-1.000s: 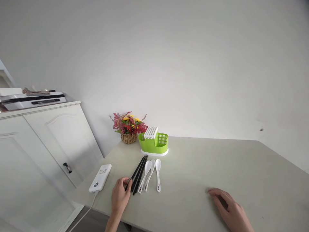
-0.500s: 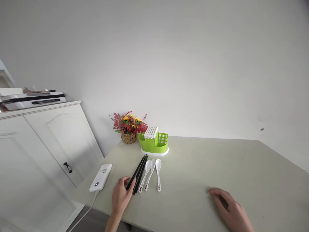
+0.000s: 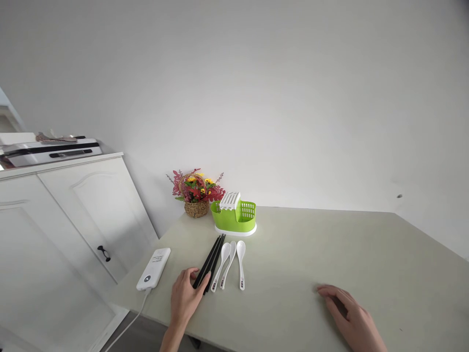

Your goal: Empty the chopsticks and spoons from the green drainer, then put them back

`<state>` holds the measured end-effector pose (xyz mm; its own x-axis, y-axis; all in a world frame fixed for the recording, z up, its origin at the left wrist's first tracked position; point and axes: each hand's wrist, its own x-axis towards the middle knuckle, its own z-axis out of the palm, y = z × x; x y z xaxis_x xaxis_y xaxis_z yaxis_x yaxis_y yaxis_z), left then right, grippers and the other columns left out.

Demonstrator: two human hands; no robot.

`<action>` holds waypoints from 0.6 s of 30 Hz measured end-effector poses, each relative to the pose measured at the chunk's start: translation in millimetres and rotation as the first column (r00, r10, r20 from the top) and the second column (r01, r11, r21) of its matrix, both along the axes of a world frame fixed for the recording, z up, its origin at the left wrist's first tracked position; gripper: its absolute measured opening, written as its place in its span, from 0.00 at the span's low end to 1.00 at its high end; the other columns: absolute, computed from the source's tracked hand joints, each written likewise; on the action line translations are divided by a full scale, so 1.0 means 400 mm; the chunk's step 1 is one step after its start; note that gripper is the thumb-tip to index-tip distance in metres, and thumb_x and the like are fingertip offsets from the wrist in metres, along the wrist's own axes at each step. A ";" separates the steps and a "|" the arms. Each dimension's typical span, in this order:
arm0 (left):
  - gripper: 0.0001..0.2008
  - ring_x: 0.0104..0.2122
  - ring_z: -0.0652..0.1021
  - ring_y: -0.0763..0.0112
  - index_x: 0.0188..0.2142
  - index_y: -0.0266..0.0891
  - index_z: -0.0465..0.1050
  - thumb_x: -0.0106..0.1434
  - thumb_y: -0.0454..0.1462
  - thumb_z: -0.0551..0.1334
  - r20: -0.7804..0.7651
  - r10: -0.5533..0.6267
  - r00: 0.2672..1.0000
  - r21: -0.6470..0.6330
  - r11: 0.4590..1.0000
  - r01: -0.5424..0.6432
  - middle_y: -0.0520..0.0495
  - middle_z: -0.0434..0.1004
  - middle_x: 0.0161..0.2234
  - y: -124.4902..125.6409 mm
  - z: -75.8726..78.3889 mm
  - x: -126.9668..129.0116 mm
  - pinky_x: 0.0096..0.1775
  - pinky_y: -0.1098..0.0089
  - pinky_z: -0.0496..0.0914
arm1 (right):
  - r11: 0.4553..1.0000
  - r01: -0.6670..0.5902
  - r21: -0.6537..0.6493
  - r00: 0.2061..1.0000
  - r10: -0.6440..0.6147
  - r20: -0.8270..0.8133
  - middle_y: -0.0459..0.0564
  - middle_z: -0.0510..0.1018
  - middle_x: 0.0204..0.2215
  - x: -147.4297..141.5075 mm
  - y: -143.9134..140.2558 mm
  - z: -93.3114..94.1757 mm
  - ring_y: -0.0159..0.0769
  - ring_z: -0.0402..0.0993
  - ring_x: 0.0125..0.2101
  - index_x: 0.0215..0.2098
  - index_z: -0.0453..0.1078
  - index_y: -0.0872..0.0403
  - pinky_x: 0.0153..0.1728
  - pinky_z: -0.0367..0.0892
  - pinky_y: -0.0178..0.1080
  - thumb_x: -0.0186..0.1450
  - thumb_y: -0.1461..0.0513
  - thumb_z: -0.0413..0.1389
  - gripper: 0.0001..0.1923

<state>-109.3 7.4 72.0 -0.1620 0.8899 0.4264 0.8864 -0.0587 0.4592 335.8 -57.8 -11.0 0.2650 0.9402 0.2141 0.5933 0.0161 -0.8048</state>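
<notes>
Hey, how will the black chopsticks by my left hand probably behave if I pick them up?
The black chopsticks look slim and straight, so probably light and stiff. They lie side by side, apparently unbound, so they may slide apart. Lifted only at the ends by your left hand, they may pivot, being long and narrow.

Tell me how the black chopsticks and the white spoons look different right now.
The chopsticks are black and straight; the spoons are white, with rounded bowls and slim handles. The spoons' handle ends carry small printed marks, while the visible parts of the chopsticks look plain. The left hand has its thumb and fingers around the chopsticks; neither hand touches the spoons. Both groups lie on the table.
</notes>
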 end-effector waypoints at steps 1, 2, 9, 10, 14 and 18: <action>0.28 0.38 0.81 0.54 0.42 0.41 0.75 0.61 0.62 0.59 0.001 0.004 1.000 -0.006 1.000 -0.004 0.43 0.80 0.36 -0.001 0.001 0.001 0.38 0.62 0.74 | 1.000 -0.001 -0.003 1.000 0.001 -0.002 0.46 0.80 0.53 0.000 0.000 0.001 0.42 0.79 0.51 0.44 0.77 0.42 0.45 0.76 0.38 0.68 0.47 0.50 0.17; 0.28 0.38 0.81 0.54 0.42 0.41 0.75 0.61 0.62 0.59 0.002 0.008 1.000 -0.013 1.000 -0.008 0.43 0.80 0.36 -0.001 0.003 0.002 0.39 0.62 0.74 | 1.000 -0.002 -0.006 1.000 0.002 -0.004 0.46 0.80 0.53 0.000 0.000 0.002 0.42 0.79 0.51 0.44 0.77 0.42 0.45 0.76 0.38 0.68 0.47 0.49 0.18; 0.28 0.39 0.81 0.53 0.43 0.41 0.75 0.59 0.61 0.60 -0.003 0.011 1.000 -0.050 0.999 -0.011 0.42 0.81 0.37 -0.004 0.007 0.004 0.42 0.60 0.73 | 1.000 0.007 -0.009 1.000 -0.007 -0.001 0.46 0.81 0.53 -0.001 -0.002 0.009 0.42 0.79 0.50 0.43 0.77 0.43 0.46 0.76 0.39 0.67 0.47 0.50 0.17; 0.28 0.39 0.80 0.53 0.43 0.41 0.75 0.59 0.61 0.60 -0.003 0.009 1.000 -0.053 0.999 -0.009 0.42 0.81 0.37 -0.004 0.007 0.003 0.42 0.60 0.73 | 1.000 0.007 -0.011 1.000 -0.007 -0.004 0.46 0.81 0.53 -0.001 -0.002 0.010 0.43 0.79 0.50 0.43 0.77 0.43 0.46 0.76 0.39 0.67 0.47 0.50 0.17; 0.27 0.39 0.81 0.53 0.43 0.41 0.75 0.59 0.60 0.61 0.003 0.019 1.000 -0.072 0.997 -0.019 0.42 0.81 0.38 -0.002 0.003 0.001 0.42 0.61 0.73 | 1.000 0.005 -0.010 1.000 -0.006 -0.018 0.46 0.81 0.53 -0.002 -0.003 0.012 0.43 0.79 0.50 0.43 0.77 0.42 0.45 0.76 0.39 0.67 0.46 0.50 0.17; 0.26 0.40 0.80 0.54 0.42 0.41 0.75 0.60 0.60 0.60 -0.003 0.025 1.000 -0.062 0.998 -0.025 0.43 0.80 0.37 0.002 -0.005 -0.003 0.42 0.61 0.73 | 1.000 0.003 -0.019 1.000 -0.003 -0.010 0.46 0.80 0.53 0.000 -0.003 0.008 0.43 0.78 0.51 0.43 0.77 0.42 0.46 0.76 0.40 0.67 0.46 0.50 0.18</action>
<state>-110.4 8.2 70.2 -0.1840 0.9102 0.3710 0.8880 -0.0079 0.4598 335.9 -58.9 -7.8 0.2701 0.9431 0.1938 0.5850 -0.0008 -0.8111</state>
